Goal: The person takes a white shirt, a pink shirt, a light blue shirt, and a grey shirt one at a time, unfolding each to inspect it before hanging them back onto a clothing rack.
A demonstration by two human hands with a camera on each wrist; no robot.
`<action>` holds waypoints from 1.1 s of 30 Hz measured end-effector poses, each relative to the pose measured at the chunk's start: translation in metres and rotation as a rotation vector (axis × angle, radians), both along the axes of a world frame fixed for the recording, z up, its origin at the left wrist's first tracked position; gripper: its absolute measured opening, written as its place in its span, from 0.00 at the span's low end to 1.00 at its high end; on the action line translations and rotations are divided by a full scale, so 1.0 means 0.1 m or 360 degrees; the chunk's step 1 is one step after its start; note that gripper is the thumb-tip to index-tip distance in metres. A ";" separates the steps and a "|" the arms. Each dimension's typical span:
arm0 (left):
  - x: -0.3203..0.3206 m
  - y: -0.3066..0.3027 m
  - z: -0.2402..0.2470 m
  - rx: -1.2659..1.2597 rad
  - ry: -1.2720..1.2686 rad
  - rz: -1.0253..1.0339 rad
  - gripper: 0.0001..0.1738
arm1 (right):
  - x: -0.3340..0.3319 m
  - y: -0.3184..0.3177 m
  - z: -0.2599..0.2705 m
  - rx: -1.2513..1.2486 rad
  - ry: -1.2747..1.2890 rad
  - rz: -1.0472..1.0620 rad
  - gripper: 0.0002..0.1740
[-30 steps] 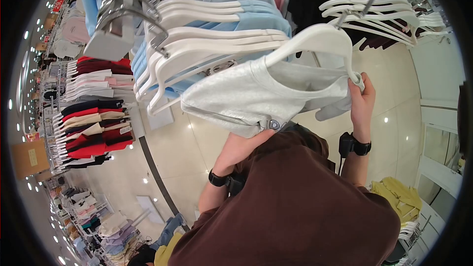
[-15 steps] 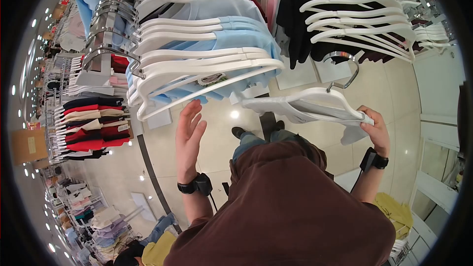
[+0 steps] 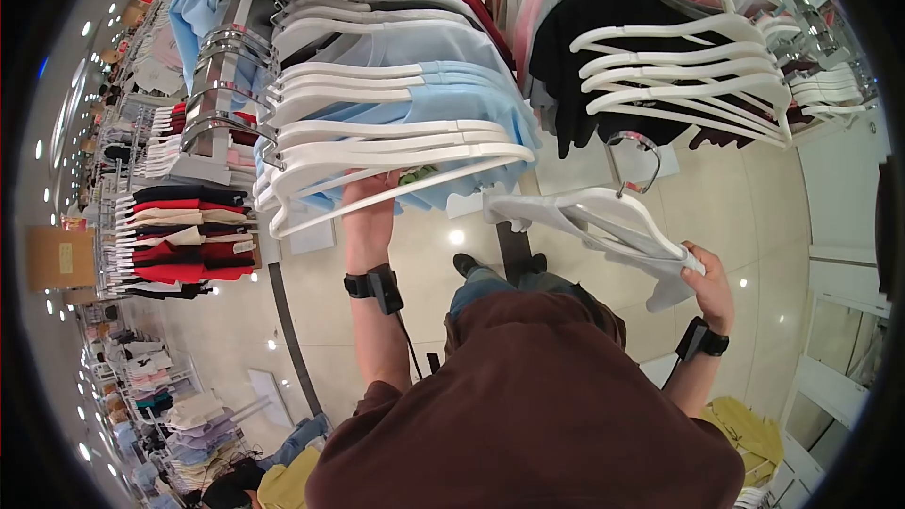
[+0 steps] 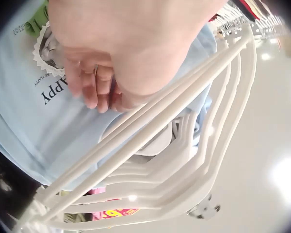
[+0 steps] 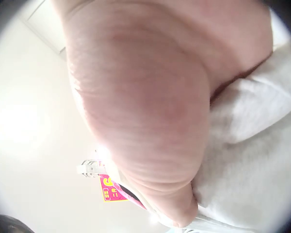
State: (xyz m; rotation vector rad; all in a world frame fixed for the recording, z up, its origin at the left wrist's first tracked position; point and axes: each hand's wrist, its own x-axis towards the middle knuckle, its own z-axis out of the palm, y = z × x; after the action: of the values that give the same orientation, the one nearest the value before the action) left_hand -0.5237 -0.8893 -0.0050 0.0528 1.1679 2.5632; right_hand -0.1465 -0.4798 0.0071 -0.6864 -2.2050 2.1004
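My right hand [image 3: 709, 287] grips the shoulder end of a white hanger [image 3: 633, 217] through the pale grey shirt [image 3: 603, 234] draped on it. Its metal hook points up, away from any rail. In the right wrist view, the grey cloth [image 5: 262, 160] lies against the hand. My left hand [image 3: 370, 217] reaches up behind the lower bars of bare white hangers [image 3: 415, 153]. Seen from the left wrist, its fingers [image 4: 89, 90] bend loosely in front of a printed light blue shirt [image 4: 63, 131], with nothing visible between them; the hanger bars [image 4: 136, 133] cross just below.
A metal rail [image 3: 215, 108] carries these hangers, with light blue shirts [image 3: 471, 94] behind. More white hangers [image 3: 674, 85] and black garments [image 3: 594, 33] hang to the right. Red and dark clothes [image 3: 189, 236] hang at left. The tiled floor [image 3: 424, 254] shows below.
My left hand has let go of the grey shirt, swung left and gone behind the bare hangers. The right hand has carried the shirt and its hanger lower, turning it edge-on.
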 end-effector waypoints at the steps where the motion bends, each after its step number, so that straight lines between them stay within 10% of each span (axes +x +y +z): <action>1: 0.00 -0.06 0.01 0.0106 0.0000 -0.0094 0.18 | -0.02 -0.01 -0.03 -0.0034 0.0021 0.0000 0.21; 33: -1.55 0.09 -0.16 0.0998 0.0251 -0.1085 0.29 | -1.30 0.22 -0.78 -0.0371 0.0146 -0.0116 0.35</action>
State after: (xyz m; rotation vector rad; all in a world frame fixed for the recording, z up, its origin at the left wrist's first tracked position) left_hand -0.6788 -0.8798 -0.0210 0.6772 0.2523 2.1978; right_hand -0.2765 -0.4579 -0.0711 -0.6555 -1.8788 2.3239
